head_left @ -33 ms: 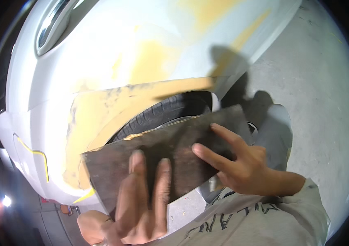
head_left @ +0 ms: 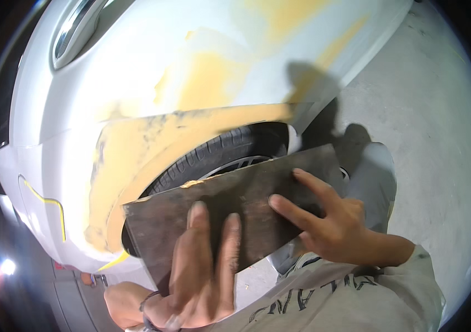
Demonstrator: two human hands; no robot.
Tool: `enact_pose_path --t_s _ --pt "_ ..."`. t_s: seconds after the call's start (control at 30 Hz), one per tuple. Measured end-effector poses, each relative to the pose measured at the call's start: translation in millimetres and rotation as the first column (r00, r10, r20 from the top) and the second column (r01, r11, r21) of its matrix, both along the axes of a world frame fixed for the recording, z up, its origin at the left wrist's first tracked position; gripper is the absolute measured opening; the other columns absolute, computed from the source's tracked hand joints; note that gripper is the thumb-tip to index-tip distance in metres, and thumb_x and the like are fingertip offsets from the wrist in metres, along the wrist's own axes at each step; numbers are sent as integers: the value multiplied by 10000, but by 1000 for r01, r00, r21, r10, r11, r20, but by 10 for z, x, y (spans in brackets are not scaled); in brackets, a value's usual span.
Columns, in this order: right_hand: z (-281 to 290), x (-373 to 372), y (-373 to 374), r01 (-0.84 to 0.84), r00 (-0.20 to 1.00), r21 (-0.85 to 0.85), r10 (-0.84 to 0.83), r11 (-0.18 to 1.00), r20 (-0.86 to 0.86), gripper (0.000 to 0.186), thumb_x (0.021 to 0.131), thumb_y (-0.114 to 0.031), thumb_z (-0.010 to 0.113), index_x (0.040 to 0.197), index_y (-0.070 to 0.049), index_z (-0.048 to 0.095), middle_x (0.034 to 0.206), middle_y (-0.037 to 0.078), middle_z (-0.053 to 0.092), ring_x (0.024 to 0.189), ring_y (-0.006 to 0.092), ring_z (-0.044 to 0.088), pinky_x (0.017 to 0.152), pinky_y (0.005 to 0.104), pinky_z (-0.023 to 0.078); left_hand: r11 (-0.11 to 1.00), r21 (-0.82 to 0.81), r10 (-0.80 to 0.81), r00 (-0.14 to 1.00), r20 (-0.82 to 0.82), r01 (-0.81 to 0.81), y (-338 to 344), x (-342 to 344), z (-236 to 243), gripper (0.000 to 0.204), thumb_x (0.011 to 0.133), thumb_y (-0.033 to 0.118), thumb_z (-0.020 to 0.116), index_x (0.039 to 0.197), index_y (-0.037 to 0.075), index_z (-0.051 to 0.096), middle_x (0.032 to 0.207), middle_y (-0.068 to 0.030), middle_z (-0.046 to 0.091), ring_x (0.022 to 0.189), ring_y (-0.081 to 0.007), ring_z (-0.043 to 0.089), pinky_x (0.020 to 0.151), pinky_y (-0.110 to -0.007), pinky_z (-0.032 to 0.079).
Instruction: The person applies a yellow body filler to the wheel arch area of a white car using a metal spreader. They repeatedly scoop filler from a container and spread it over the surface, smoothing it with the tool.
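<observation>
A dark brown-grey rectangular sheet [head_left: 255, 185] lies tilted in front of the wheel, its right end higher. Crumbs of yellow filler cling to its far edge. My left hand [head_left: 199, 282] grips its near left part, two fingers stretched over the face and the thumb out of sight. At the right end my right hand [head_left: 332, 232] holds it likewise, two fingers spread on top. Beyond the sheet is a white car's fender [head_left: 130, 66]. Yellow filler [head_left: 130, 149] with dark smudges covers the area round the wheel arch.
The tyre [head_left: 213, 152] shows between the arch and the sheet. Fainter yellow patches [head_left: 208, 77] spread up the white panel. Yellow tape [head_left: 53, 205] follows a curved bumper line at the left. Grey concrete floor [head_left: 429, 138] extends to the right. My knee [head_left: 379, 171] stands beside the car.
Both hands and the sheet have shifted slightly to the right. A little more of the tyre and wheel shows behind its far edge.
</observation>
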State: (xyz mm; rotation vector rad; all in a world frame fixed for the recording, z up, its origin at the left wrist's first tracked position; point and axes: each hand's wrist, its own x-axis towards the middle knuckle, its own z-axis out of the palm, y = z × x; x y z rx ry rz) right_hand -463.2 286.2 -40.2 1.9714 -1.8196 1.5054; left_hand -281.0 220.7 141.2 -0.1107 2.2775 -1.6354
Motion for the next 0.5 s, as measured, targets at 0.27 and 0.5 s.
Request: enact_pose_path --t_s 0.27,0.5 --pt "-561 -695 423 -214 972 128 197 968 132 539 804 -150 784 1340 -153 728 1266 196 709 736 174 746 558 258 564 739 672 177 946 -273 56 -150 6 -758 382 833 86 625 1183 -8 746 1063 -177 757 968 -285 754 1124 -473 519" --pt "-1233 -1823 1065 241 49 586 -613 774 789 632 1067 -618 539 1113 -23 747 864 9 622 560 46 384 486 242 315 16 992 697 710 -102 126 -672 247 -2180 630 810 36 746 1426 86 620 952 -158 757 688 -340 699 695 -435 583"
